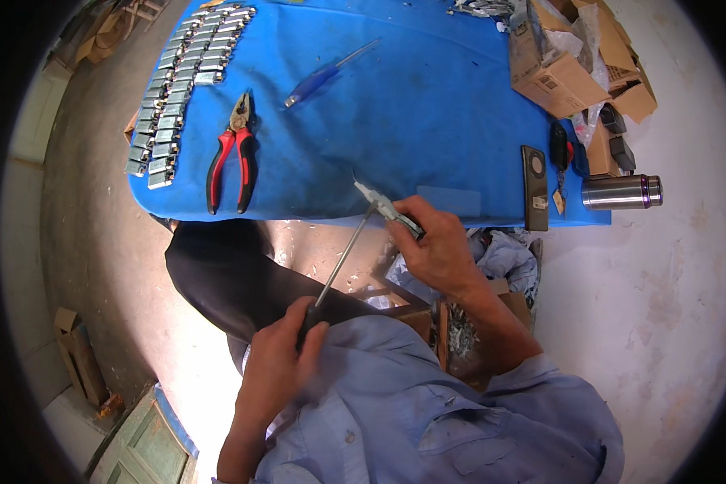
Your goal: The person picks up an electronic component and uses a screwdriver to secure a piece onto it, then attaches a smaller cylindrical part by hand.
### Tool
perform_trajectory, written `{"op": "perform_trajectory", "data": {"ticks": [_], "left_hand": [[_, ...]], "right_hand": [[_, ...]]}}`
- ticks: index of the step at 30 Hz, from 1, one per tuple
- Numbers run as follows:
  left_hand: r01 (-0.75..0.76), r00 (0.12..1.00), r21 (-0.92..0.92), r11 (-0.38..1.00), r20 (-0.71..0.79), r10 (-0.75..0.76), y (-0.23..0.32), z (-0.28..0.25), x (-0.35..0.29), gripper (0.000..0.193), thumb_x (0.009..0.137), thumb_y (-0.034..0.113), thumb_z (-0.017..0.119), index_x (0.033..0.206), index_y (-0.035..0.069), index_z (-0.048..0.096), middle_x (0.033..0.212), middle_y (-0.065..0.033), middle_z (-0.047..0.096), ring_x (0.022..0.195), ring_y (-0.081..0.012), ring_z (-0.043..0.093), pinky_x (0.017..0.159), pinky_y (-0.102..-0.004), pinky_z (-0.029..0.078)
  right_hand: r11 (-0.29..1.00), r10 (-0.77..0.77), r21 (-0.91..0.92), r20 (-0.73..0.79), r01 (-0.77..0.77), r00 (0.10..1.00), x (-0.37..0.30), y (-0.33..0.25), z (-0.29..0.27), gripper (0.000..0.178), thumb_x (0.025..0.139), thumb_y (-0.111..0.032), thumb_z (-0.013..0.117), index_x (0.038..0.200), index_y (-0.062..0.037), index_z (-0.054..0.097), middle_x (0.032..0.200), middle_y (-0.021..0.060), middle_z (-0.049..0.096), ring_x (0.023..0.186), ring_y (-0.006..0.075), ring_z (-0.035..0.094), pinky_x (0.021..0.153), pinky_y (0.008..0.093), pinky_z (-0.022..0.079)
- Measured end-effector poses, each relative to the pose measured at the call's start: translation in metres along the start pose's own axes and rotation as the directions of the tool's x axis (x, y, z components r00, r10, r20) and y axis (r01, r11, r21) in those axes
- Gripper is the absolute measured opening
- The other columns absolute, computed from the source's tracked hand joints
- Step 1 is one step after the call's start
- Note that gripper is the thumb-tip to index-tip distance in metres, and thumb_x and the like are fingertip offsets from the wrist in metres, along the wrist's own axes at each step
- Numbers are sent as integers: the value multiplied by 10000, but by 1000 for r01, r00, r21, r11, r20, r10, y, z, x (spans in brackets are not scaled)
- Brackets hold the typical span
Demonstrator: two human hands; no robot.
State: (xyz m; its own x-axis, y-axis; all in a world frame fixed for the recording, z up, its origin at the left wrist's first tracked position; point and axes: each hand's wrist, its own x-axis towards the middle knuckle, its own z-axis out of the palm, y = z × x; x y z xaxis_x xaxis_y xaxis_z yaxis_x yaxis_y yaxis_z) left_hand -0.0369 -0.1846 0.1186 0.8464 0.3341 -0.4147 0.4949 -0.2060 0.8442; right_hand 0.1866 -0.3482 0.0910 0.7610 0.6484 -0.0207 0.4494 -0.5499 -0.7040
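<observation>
My left hand (278,355) is closed round the dark handle of a screwdriver (344,260). Its long metal shaft slants up to the right, and the tip meets a small pale grey part (377,200). My right hand (438,246) grips that part at its darker end, just off the table's front edge. A thin point sticks out from the part's far end; its exact kind I cannot make out. On the blue-covered table (331,153) lie red-and-black pliers (235,153), jaws pointing away. Beyond them rests a second screwdriver (323,81) with a blue handle.
Rows of small silver rectangular pieces (169,113) line the table's left side. At the right are a cardboard box (561,81), a flat dark metal plate (534,189), keys (558,198) and a steel flask (621,192). Below the table edge stands a box of metal scraps (461,335).
</observation>
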Motion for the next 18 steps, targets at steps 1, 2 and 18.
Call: {"op": "perform_trajectory", "data": {"ticks": [1,2,18], "left_hand": [[-48,998,45,998,-35,50,-1,2,-1,323,988,149,687,1273,5,641,821,-214,707,716,-365,719,669,-417,537],[-49,998,43,998,-39,51,-2,1,0,320,988,150,687,1270,6,645,815,-204,708,704,-342,723,660,-408,537],[41,999,-97,994,23,-38,-8,-16,6,298,984,134,692,1245,-6,673,758,-119,719,662,-192,726,617,-308,544]], "right_hand": [[1000,21,20,5,-21,1000,-1,0,0,184,964,-189,713,1085,-55,676,825,215,711,738,435,686,660,509,506],[998,39,42,10,-40,999,-1,0,1,188,965,-189,710,1088,-52,674,822,215,710,733,430,687,657,504,506],[983,108,139,93,-120,990,3,-1,-5,225,983,-195,680,1115,-22,623,830,223,699,726,419,680,659,496,490]]}}
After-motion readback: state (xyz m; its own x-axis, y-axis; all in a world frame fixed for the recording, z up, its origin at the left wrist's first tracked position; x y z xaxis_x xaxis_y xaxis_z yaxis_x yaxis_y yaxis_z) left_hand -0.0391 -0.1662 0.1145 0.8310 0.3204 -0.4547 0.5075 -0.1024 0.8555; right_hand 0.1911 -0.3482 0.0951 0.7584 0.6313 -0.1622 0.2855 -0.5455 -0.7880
